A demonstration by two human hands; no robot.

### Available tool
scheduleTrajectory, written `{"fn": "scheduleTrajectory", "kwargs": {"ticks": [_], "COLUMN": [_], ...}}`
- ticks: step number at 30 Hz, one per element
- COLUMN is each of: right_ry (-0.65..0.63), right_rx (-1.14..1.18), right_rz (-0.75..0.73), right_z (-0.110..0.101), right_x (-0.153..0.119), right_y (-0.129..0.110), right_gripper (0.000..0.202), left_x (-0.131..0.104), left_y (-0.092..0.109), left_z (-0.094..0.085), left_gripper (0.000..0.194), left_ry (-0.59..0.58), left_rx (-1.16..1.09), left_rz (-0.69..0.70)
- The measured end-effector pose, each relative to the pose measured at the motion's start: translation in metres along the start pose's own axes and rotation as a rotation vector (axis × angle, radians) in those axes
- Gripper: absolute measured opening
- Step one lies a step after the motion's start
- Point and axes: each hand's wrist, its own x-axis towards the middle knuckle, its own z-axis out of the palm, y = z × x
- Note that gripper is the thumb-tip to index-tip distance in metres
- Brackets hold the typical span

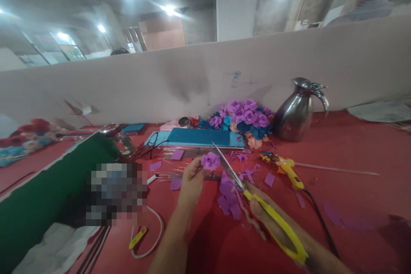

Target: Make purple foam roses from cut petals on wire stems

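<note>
My left hand (192,175) pinches a purple paper flower (211,160) over the red table. In my right hand (261,203) is a pair of scissors (272,218) with yellow handles, its blades pointing up and away, their tips just beside the flower's right edge. The blades look nearly closed. Below them lie purple paper pieces (229,199) and thin offcuts. Right of the scissors rests a yellow glue gun (291,173) with an orange light on it.
Finished purple flowers (244,113) are heaped by the low wall, beside a steel jug (295,113). Blue sheets (199,137) and black glasses (154,145) lie in front. A green divider (70,171) stands left. The glue gun's black cord (321,222) runs toward me.
</note>
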Motion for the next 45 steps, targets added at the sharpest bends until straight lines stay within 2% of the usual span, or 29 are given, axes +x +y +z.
{"fn": "scheduleTrajectory", "kwargs": {"ticks": [4,8,14,23,25,28,31,33,39,42,45], "right_ry": [-0.008,-0.030,-0.045,0.113,0.185,0.322,0.426,0.460,0.461,0.444,0.402], "right_rx": [-0.004,0.000,0.019,-0.024,-0.172,-0.632,-1.086,-1.257,-1.475,-1.510,-1.568], "right_rz": [0.006,-0.011,-0.002,0.059,0.030,-0.021,0.078,0.154,0.313,0.340,0.307], "right_z": [0.000,0.001,0.002,0.008,0.002,-0.014,-0.028,-0.033,-0.032,-0.029,-0.029], "right_x": [0.000,0.000,0.003,0.007,0.009,0.006,-0.009,-0.021,-0.039,-0.039,-0.038], "right_y": [0.000,-0.004,-0.008,-0.020,-0.024,-0.024,-0.015,-0.006,0.011,0.007,-0.003], "right_gripper": [0.054,0.048,0.048,0.050,0.041,0.026,0.026,0.029,0.032,0.031,0.032], "left_x": [0.000,0.000,0.000,0.002,0.001,0.001,0.000,0.000,-0.002,-0.005,-0.010], "left_y": [0.001,0.002,0.002,-0.005,-0.006,-0.006,-0.005,-0.005,-0.005,-0.006,-0.011], "left_z": [-0.001,0.000,0.001,-0.002,-0.002,-0.002,0.000,0.002,0.008,0.014,0.023], "left_gripper": [0.016,0.014,0.015,0.015,0.015,0.018,0.019,0.018,0.021,0.016,0.012], "left_ry": [-0.005,-0.015,0.032,0.028,0.036,0.038,0.014,-0.002,-0.007,0.010,0.076], "left_rx": [0.005,0.020,-0.001,-0.002,0.023,0.052,0.047,0.030,-0.024,-0.041,-0.087], "left_rz": [0.005,0.005,-0.026,0.011,0.004,0.019,0.037,0.037,0.005,-0.008,-0.083]}}
